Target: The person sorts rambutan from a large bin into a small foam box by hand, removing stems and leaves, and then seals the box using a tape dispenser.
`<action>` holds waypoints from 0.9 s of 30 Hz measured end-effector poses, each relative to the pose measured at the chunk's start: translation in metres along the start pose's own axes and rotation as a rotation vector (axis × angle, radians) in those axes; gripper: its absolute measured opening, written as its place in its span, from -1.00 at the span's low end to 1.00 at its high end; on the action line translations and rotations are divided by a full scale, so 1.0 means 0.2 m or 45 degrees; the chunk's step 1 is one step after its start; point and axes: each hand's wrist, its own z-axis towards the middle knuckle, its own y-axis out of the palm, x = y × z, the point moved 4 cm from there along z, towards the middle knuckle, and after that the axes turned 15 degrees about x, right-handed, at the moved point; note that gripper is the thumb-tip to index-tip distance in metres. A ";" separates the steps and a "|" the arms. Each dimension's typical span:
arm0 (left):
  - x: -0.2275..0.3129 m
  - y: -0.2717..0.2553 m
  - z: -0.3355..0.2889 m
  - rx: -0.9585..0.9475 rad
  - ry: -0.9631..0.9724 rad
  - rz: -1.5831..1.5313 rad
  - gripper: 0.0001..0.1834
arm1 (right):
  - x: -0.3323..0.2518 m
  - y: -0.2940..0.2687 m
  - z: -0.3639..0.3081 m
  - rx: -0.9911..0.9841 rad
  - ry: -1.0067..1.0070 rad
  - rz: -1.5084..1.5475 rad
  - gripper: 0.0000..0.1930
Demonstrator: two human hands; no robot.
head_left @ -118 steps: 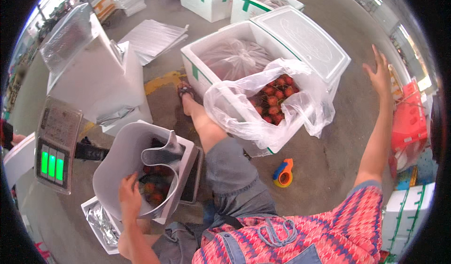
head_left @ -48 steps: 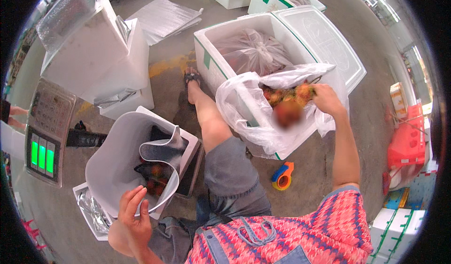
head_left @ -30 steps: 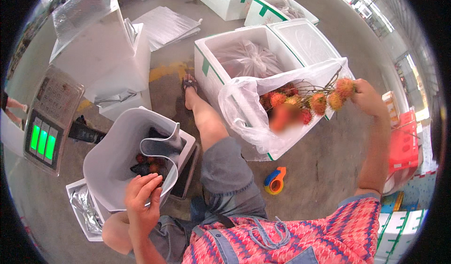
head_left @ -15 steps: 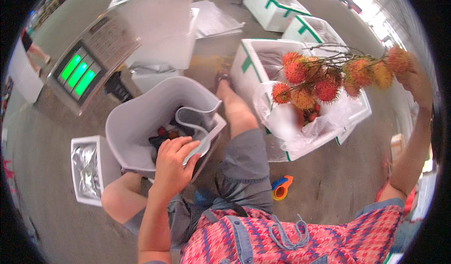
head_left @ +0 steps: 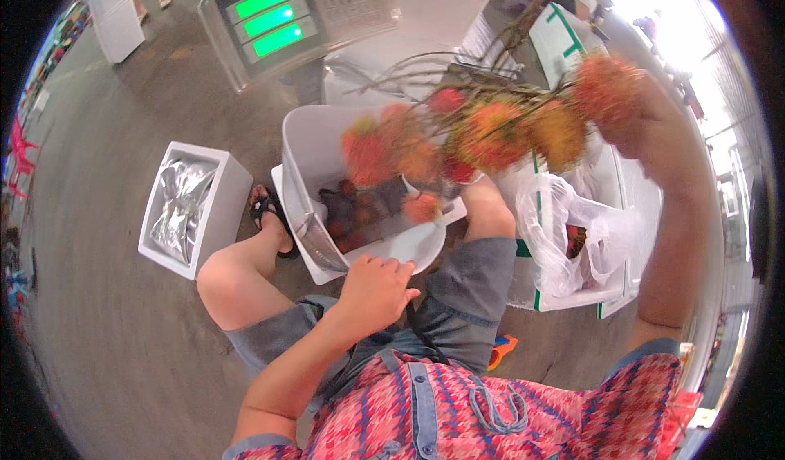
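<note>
The right hand (head_left: 646, 129), a bit blurry, was closed around one end of a bunch of fruit (head_left: 495, 133), up above the bin (head_left: 305, 153). The left hand (head_left: 373, 294) was loosely curled at the bin's near edge; I couldn't tell if it gripped. The bunch seemed fairly light and bendy, and fruits (head_left: 558, 137) might drop off, so the twigs (head_left: 526, 28) looked best to hold. I counted one bunch with at least seven fruits, one bin and one foil-lined box (head_left: 219, 215).

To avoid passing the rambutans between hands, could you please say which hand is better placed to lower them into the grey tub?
Probably the right hand: it holds the rambutan bunch, seen over the grey tub; the left hand is at the tub's near rim.
</note>
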 end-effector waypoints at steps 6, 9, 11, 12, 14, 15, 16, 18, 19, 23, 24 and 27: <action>-0.02 -0.01 -0.02 -0.032 -0.059 -0.042 -0.50 | 0.04 0.60 -0.02 -0.406 -0.409 -0.149 -0.73; -0.04 -0.03 -0.04 -0.063 -0.132 -0.098 -0.49 | 0.26 0.90 -0.08 -0.481 -0.474 -0.450 -0.74; -0.05 -0.03 -0.04 -0.080 -0.162 -0.159 -0.48 | 0.46 1.07 -0.13 -0.591 -0.492 -0.758 -0.75; -0.06 -0.03 -0.04 -0.075 -0.200 -0.240 -0.48 | 0.52 1.13 -0.16 -0.608 -0.522 -0.768 -0.76; -0.09 -0.04 -0.02 -0.064 -0.278 -0.404 -0.49 | 0.57 1.21 -0.21 -0.646 -0.581 -0.787 -0.79; -0.12 -0.07 0.00 0.018 -0.325 -0.459 -0.49 | 0.55 1.22 -0.24 -0.644 -0.605 -0.699 -0.83; -0.16 -0.11 0.04 0.099 -0.369 -0.514 -0.49 | 0.55 1.23 -0.24 -0.673 -0.591 -0.680 -0.84; -0.26 -0.17 0.12 0.214 -0.501 -0.602 -0.50 | 0.50 1.24 -0.24 -0.722 -0.560 -0.650 -0.85; -0.29 -0.19 0.18 0.348 -0.470 -0.610 -0.52 | 0.48 1.25 -0.24 -0.743 -0.524 -0.643 -0.85; -0.42 -0.10 0.35 0.202 -0.482 -0.806 -0.54 | 0.35 1.32 -0.21 -0.801 -0.554 -0.333 -0.71; -0.45 -0.07 0.35 0.239 -0.475 -0.760 -0.56 | 0.36 1.30 -0.19 -0.834 -0.505 -0.314 -0.70; -0.51 -0.07 0.33 0.290 -0.572 -0.734 -0.64 | 0.38 1.21 -0.12 -0.834 -0.326 -0.324 -0.73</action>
